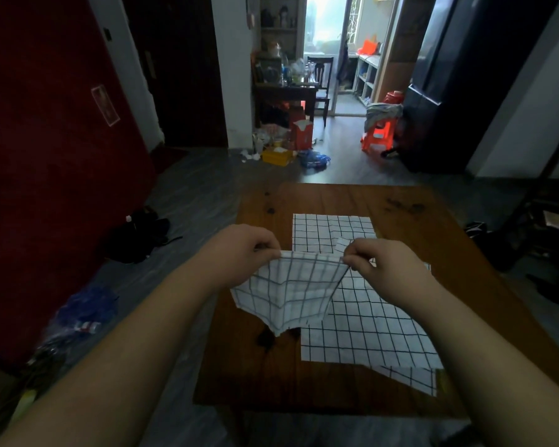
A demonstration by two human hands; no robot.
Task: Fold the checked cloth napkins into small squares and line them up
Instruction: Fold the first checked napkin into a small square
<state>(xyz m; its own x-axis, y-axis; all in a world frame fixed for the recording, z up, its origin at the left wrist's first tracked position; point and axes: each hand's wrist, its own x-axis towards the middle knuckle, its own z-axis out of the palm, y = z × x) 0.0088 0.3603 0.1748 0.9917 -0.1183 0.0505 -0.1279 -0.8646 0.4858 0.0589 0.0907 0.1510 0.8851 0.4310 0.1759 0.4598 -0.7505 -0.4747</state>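
While the left hand (pixel 243 253) and right hand (pixel 388 269) each pinch a top corner of the checked napkin (pixel 291 291), hanging lopsided above the table's (pixel 320 198) left edge, I fear an uneven fold, or its drooping tip dragging the flat napkin (pixel 378 330) beside it askew.

One view only, worn on the head, facing forward and tilted down along both forearms. The left hand (pixel 239 253) and right hand (pixel 388 269) sit close under the lens at mid-frame, pinching a checked napkin (pixel 291 291) between them. The wooden table (pixel 304 201) lies right below and fills the lower centre. The wide angle bends the edges, so the red wall (pixel 46 156) bows on the left. Past the table's far edge the view runs over the grey floor (pixel 200 195) to a bright doorway (pixel 323 27), far off at top centre.
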